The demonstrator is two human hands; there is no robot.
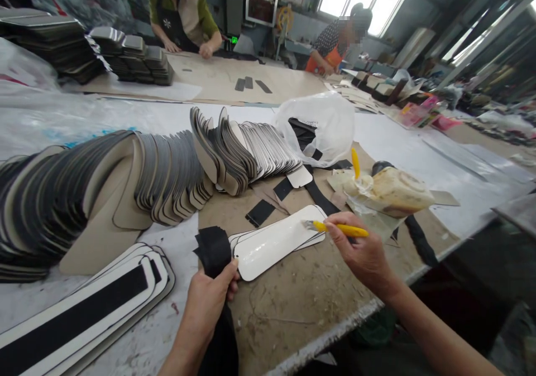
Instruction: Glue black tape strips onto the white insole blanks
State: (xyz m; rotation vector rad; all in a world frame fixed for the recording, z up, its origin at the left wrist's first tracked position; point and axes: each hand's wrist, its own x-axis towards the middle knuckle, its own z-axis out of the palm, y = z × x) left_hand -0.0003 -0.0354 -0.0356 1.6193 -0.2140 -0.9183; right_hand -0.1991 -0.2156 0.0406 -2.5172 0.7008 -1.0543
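My right hand (363, 253) is closed around the yellow handle of a brush (345, 230). The bristles touch a long white panel with rounded ends (272, 245), whose surface shines wet in places. Beneath it lie more panels of the same shape, only their edges showing. My left hand (209, 298) is closed on a bundle of black fabric strips (213, 250), its thumb at the panel's near left end; dark cloth hangs below that hand. Beyond my right hand is a glue-crusted pale container (397, 192), with a second yellow handle (355, 163) standing up beside it.
Curved grey-beige panels (167, 175) stand in long rows at the left. Panels with black strips (84, 314) lie front left. A white plastic bag (335, 122) holds black pieces. Black scraps (260, 213) lie on the brown board (285, 303). Two people work across the table.
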